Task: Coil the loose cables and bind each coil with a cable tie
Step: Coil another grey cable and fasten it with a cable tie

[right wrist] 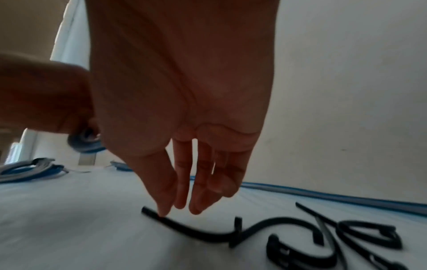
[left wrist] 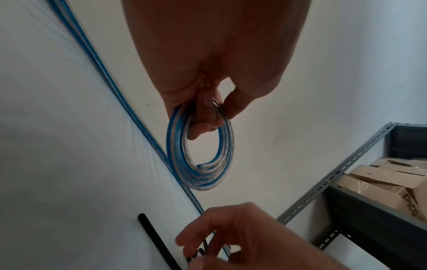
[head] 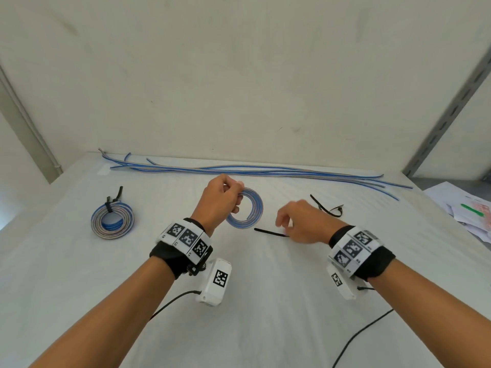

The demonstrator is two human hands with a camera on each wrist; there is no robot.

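My left hand [head: 233, 197] grips a small blue-and-white cable coil [head: 248, 209], held on edge just above the white table [head: 239, 301]. In the left wrist view its fingers [left wrist: 203, 126] pass through the coil [left wrist: 203, 175] and the thumb presses the outside. My right hand [head: 284, 227] reaches down to a black cable tie [head: 268, 232] lying flat to the right of the coil. In the right wrist view my right hand [right wrist: 177, 210] has nearly straight fingers, and the thumb tip [right wrist: 161, 212] touches the tie [right wrist: 196, 230] near its end.
A finished coil [head: 113, 221] bound with a black tie lies at the left. Several loose blue cables [head: 239, 170] run along the table's back edge. More black ties [head: 328, 208] lie at the right. Papers [head: 465, 211] and a grey rack [left wrist: 323, 182] with cardboard boxes stand further right.
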